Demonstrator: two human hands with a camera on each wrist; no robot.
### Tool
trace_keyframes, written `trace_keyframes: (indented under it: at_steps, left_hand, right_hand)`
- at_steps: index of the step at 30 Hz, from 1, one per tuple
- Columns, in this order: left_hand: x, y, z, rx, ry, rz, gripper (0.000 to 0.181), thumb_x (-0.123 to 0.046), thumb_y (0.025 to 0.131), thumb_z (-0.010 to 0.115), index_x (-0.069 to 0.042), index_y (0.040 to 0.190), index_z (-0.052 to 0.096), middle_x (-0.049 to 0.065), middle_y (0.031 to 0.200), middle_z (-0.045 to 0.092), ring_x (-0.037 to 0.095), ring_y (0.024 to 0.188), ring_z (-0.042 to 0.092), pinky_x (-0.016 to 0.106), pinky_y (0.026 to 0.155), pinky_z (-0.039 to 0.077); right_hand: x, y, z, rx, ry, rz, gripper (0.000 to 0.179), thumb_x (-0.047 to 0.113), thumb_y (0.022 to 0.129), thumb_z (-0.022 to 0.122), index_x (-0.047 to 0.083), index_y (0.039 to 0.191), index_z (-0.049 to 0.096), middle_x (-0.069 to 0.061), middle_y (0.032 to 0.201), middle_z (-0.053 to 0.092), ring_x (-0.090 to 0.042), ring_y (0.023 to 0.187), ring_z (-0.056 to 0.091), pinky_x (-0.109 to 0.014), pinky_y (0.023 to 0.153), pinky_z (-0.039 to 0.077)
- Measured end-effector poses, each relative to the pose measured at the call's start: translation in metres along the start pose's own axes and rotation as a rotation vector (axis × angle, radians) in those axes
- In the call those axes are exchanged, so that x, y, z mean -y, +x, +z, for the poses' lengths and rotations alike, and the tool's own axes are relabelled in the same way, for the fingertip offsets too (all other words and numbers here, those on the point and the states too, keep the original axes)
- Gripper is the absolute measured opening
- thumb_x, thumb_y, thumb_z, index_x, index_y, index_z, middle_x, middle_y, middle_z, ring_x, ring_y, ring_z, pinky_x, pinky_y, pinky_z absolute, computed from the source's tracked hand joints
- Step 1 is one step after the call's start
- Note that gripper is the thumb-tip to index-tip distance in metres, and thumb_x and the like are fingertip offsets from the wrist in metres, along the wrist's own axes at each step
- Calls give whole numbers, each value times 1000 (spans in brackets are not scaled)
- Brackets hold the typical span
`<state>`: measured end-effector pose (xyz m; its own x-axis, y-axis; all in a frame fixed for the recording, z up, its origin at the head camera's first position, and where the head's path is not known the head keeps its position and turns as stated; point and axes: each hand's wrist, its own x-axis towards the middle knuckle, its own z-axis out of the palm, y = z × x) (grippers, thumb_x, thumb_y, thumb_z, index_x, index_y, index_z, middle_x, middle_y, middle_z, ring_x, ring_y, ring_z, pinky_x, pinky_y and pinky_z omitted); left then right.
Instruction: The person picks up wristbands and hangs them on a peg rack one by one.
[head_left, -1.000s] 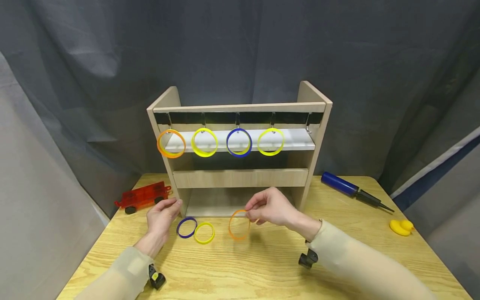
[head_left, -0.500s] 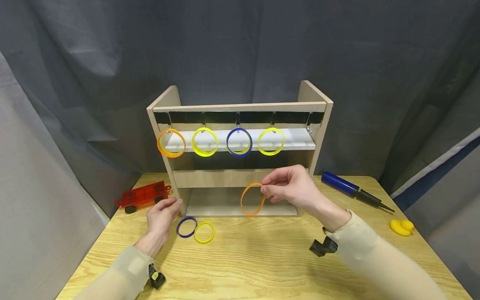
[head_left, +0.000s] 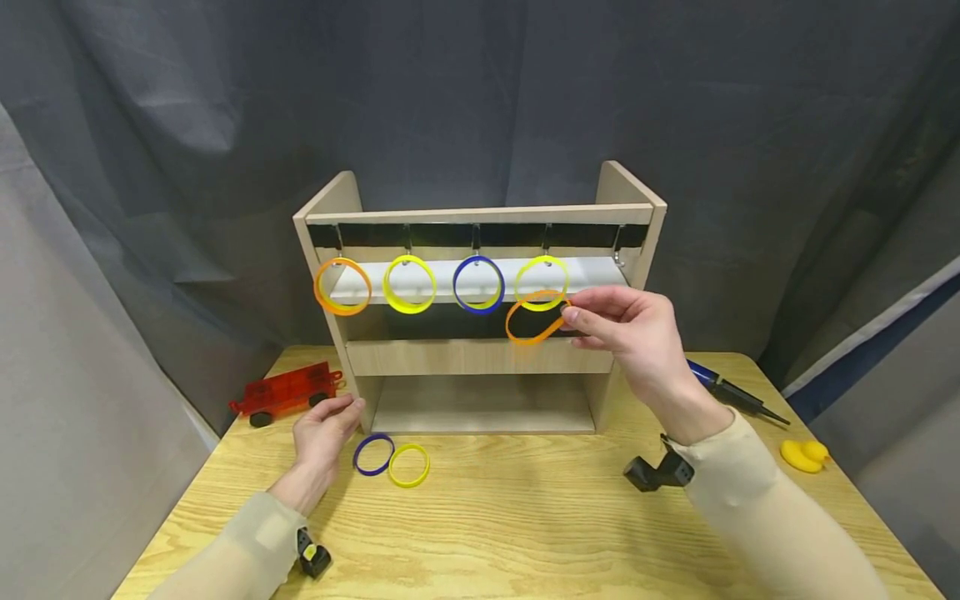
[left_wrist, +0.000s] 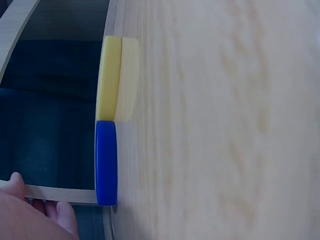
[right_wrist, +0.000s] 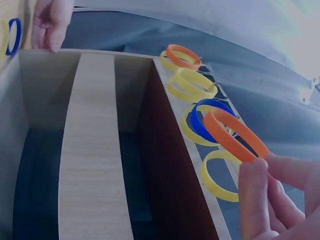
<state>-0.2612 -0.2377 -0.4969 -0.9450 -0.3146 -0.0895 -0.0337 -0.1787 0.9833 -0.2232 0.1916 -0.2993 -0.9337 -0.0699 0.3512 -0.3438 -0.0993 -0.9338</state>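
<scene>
Between thumb and fingertips, my right hand pinches an orange wristband, which is bent slightly and tilted. It sits in front of the lower part of a yellow wristband hanging on the fourth hook. Three more hooks carry an orange wristband, a yellow wristband and a blue wristband; yellow shows behind the orange and blue ones in the right wrist view. The left hand grips the lower left side panel of the wooden shelf. A blue wristband and a yellow wristband lie on the table nearby.
The rightmost hook bears no band. A red toy wagon stands left of the shelf. To the right lie a blue hand pump, partly behind the right hand, and a yellow rubber duck. Dark curtains hang behind.
My right hand has lifted the orange wristband from just above the table, up and to the right, to the level of the hanging bands. The left hand has stayed in place.
</scene>
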Motion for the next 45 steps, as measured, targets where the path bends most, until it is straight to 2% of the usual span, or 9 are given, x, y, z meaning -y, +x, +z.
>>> trace_keyframes:
  at_steps: [7, 12, 21, 28, 35, 45]
  left_hand:
    - [-2, -1, 0, 14, -8, -4, 12, -11, 100, 87, -14, 112, 84, -18, 90, 83, 5, 97, 83, 26, 98, 69]
    - [-2, 0, 0, 9, -5, -5, 13, -10, 100, 87, -12, 113, 84, -17, 90, 83, 4, 96, 83, 24, 95, 69]
    - [0, 1, 0, 4, 2, 6, 17, -9, 100, 87, -7, 116, 83, -15, 91, 83, 5, 95, 83, 23, 92, 69]
    - [-1, 0, 0, 4, 0, 2, 15, -10, 100, 87, -10, 114, 84, -17, 90, 83, 4, 94, 83, 22, 91, 69]
    - [-1, -1, -1, 2, 5, -2, 11, -11, 100, 87, -14, 111, 85, -19, 89, 83, 5, 96, 83, 26, 98, 69]
    - [0, 0, -1, 7, 3, -1, 12, -11, 100, 87, -13, 111, 85, -19, 89, 83, 5, 97, 84, 24, 95, 69]
  right_hand:
    - [1, 5, -1, -127, 143, -25, 12, 1, 98, 85, 9, 107, 85, 3, 98, 88, -11, 84, 86, -24, 74, 71]
    - [0, 8, -2, -147, 254, -35, 12, 2, 97, 86, 10, 105, 86, 1, 98, 89, -12, 85, 87, -22, 75, 70]
    - [-4, 12, 5, -210, 300, -55, 17, -4, 97, 83, 13, 99, 86, 0, 95, 89, -13, 84, 87, -22, 73, 70]
    - [-17, 14, 9, -276, 215, -29, 18, -5, 94, 87, 12, 98, 87, 2, 91, 87, -12, 78, 85, -25, 71, 70]
    - [-29, 18, 8, -233, 130, -27, 15, -4, 94, 87, 11, 97, 87, 4, 90, 86, -11, 77, 84, -27, 68, 71]
    - [-28, 19, 8, -238, 103, -21, 13, -2, 94, 89, 10, 99, 86, 5, 91, 87, -10, 79, 84, -27, 69, 71]
